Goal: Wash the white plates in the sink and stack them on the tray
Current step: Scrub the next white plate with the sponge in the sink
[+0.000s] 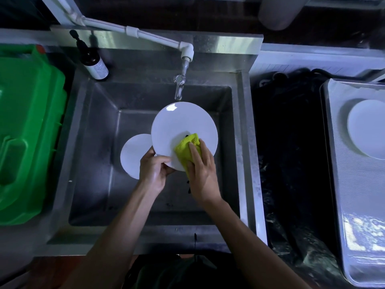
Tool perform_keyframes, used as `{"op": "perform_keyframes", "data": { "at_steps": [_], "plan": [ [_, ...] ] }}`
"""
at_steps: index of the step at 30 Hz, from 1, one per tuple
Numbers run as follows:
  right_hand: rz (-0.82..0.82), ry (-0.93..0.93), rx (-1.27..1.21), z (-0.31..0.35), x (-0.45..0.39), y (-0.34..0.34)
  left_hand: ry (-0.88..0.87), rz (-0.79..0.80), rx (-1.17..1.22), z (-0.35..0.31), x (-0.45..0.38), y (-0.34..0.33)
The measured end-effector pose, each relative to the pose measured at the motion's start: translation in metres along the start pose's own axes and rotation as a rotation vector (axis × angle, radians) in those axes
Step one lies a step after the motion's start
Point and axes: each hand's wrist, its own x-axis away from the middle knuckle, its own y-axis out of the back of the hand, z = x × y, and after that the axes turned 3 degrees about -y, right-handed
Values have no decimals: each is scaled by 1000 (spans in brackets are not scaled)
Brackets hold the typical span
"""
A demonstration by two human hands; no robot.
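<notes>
Steel sink (87, 130), left hand (153, 171) grip pinching plate (183, 126), right hand (203, 174) grip pressing cloth (188, 148)

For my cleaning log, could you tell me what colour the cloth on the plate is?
Yellow-green cloth; the head view shows it.

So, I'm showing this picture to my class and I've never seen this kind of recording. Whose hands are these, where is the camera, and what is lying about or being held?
There is no machine here: a person wears one wide-angle camera on the head, looking down at their own hands. The left hand grips the edge of a white plate over the steel sink. The right hand presses a yellow cloth onto it. A second plate waits in the sink below. To the right, a metal tray holds a plate. A dark bottle stands behind the sink, a green container left of it.
</notes>
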Motion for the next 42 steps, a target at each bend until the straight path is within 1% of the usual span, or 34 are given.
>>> {"op": "perform_keyframes", "data": {
  "at_steps": [5, 10, 16, 21, 28, 34, 38, 42],
  "plan": [
    [-43, -14, 47, -21, -15, 11, -5, 28, -55, -2, 1, 10],
    [-48, -13, 82, -33, -41, 25, 14, 69, -130, -6, 5, 15],
    [-49, 16, 115, -28, -74, 36, 51, 124, -178, -9, 7, 17],
    [-39, 98, 81, -12, -87, 32, 83, 178, -246, -4, 7, 17],
    [10, 224, 32, 2, -76, 17, 73, 251, -254, 0, 7, 17],
    [153, 295, 24, 14, -56, 16, 35, 295, -260, -3, 7, 17],
    [138, 379, 4, 30, -35, 23, 34, 305, -228, -3, 6, 20],
    [144, 396, -11, 34, -23, 28, 40, 347, -230, -4, 7, 21]
  ]
}}
